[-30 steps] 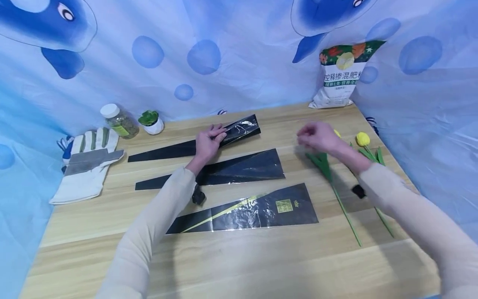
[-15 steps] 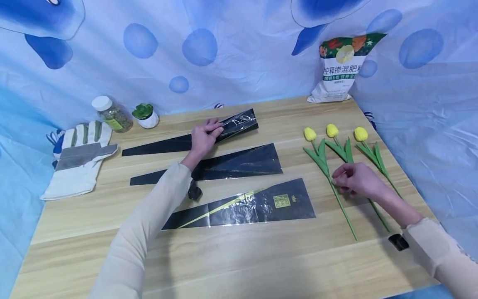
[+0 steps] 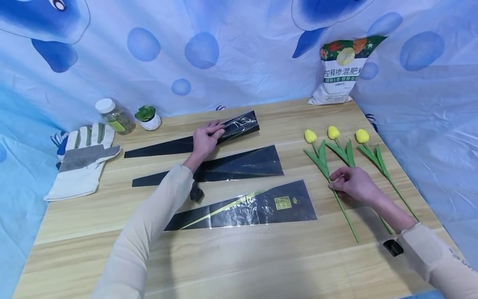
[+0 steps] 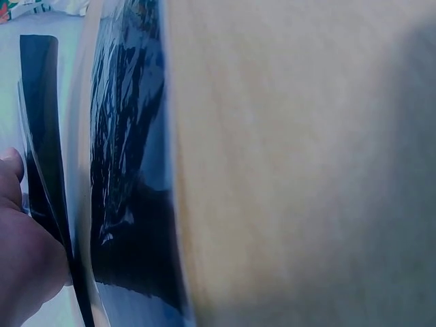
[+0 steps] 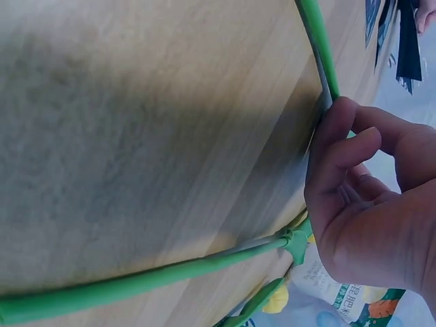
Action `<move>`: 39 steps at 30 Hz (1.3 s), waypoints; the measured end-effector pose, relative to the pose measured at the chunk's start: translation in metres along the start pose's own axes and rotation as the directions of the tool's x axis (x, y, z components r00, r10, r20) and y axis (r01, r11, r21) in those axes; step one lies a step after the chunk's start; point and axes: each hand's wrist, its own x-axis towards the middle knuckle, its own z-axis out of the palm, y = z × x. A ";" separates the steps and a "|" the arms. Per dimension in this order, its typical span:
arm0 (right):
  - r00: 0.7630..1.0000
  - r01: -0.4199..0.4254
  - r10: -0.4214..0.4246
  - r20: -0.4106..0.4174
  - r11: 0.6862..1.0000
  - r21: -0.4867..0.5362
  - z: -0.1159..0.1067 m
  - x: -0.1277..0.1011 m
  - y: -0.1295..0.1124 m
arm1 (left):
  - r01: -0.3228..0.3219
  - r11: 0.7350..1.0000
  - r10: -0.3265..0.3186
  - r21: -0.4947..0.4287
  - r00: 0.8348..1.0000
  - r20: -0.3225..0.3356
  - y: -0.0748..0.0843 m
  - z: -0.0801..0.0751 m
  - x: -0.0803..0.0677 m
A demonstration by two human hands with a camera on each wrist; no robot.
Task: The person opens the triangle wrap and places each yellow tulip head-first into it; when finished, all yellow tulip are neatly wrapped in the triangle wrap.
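Observation:
Three black plastic flower sleeves lie side by side on the wooden table [image 3: 261,257]. My left hand [image 3: 204,139] grips the far sleeve [image 3: 239,124] near its wide end; the left wrist view shows that hand [image 4: 20,259] beside the glossy black film [image 4: 129,170]. The middle sleeve [image 3: 246,164] and the near sleeve [image 3: 261,205] with gold print lie untouched. Three yellow tulips [image 3: 333,132] lie on the right. My right hand [image 3: 351,182] pinches the green stem of the left tulip [image 3: 310,136]; in the right wrist view its fingertips [image 5: 340,116] meet that stem [image 5: 317,48].
A white and grey work glove [image 3: 82,162] lies at the left edge. Behind it stand a white-capped jar [image 3: 113,116] and a small potted plant [image 3: 148,116]. A fertilizer bag [image 3: 341,74] leans against the blue backdrop at the back right.
My right hand came down from near the tulip heads to the left tulip's stem and closed its fingers there. The left hand stayed on the far sleeve.

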 end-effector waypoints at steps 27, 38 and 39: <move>0.995 0.078 -0.054 -0.080 0.937 0.339 -0.007 0.010 -0.049 | 0.000 1.000 0.000 -0.018 1.000 0.000 0.001 0.000 -0.001; 0.960 0.228 -0.059 -0.275 0.735 0.639 -0.008 0.044 -0.081 | 0.006 1.000 -0.006 -0.023 1.000 0.000 0.000 -0.002 -0.004; 0.955 0.243 -0.051 -0.291 0.700 0.672 -0.007 0.047 -0.085 | 0.008 1.000 -0.008 -0.020 1.000 0.000 0.000 -0.002 -0.004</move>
